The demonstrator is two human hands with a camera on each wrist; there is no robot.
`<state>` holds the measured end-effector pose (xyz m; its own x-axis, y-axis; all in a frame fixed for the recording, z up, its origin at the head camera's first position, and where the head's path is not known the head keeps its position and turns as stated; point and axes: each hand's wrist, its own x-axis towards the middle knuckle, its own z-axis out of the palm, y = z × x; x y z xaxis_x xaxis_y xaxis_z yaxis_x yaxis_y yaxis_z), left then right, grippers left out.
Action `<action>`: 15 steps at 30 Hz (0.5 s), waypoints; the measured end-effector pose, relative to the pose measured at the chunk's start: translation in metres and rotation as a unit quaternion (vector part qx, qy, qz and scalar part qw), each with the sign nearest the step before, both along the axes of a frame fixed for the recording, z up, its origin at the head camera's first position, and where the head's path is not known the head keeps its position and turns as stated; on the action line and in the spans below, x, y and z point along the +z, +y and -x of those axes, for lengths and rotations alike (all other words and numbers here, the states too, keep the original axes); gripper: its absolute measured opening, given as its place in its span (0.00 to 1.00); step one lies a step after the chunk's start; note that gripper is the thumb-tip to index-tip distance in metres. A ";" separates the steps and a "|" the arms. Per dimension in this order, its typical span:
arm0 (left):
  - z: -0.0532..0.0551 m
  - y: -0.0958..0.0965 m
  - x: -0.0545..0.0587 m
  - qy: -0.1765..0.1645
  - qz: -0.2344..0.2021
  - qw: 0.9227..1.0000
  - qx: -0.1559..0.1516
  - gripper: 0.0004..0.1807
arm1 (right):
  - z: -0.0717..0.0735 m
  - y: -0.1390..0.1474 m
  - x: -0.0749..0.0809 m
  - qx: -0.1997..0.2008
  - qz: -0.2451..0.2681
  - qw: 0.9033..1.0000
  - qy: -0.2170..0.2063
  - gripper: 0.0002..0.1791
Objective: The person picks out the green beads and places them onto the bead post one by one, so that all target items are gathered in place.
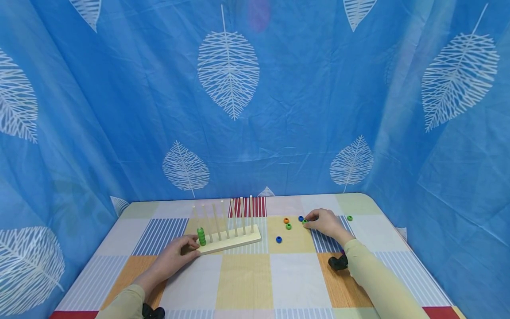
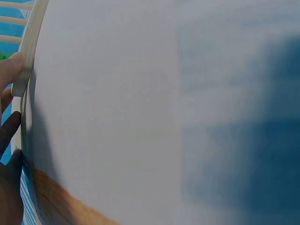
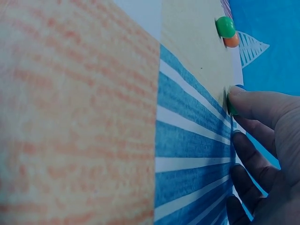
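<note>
A pale wooden peg stand (image 1: 239, 241) with several upright rods is on the table at the left of centre. Green beads (image 1: 201, 237) are stacked on its leftmost rod. My left hand (image 1: 175, 257) grips the left end of the base, thumb at the front edge and fingers behind. In the left wrist view the thumb (image 2: 13, 68) lies against the base end (image 2: 29, 56). Over to the right, my right hand (image 1: 326, 223) pinches a green bead (image 1: 305, 222) down at the cloth. That bead is mostly hidden by the thumb in the right wrist view.
Close to the right hand lie a blue bead (image 1: 300, 218), an orange bead (image 1: 286, 220) and a green bead (image 1: 288, 226). Another blue bead (image 1: 279, 239) is nearer the stand; a green one (image 1: 349, 218) lies farther right. Blue leaf-patterned curtains (image 1: 295, 110) surround the patchwork-covered table (image 1: 243, 283).
</note>
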<state>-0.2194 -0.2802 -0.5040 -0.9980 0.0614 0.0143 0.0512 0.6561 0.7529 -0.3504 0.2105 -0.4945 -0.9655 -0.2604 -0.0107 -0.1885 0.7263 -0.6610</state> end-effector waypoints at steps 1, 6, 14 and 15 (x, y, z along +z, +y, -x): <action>0.000 0.000 0.000 0.000 0.001 1.000 0.001 0.06 | 0.000 0.000 0.000 0.000 -0.001 1.000 0.001 0.12; 0.000 0.001 0.001 0.004 0.006 1.000 0.003 0.06 | 0.000 0.000 -0.001 -0.004 -0.003 1.000 0.004 0.11; -0.001 0.001 0.001 0.008 0.008 1.000 -0.001 0.06 | -0.003 -0.001 0.000 -0.004 -0.007 1.000 0.011 0.11; -0.001 0.001 0.001 0.009 0.009 1.000 -0.001 0.06 | -0.003 -0.001 0.000 -0.004 -0.008 1.000 0.011 0.11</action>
<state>-0.2179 -0.2792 -0.5034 -0.9974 0.0646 0.0312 0.0665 0.6692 0.7401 -0.3471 0.2096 -0.4940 -0.9675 -0.2527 0.0064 -0.1972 0.7386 -0.6447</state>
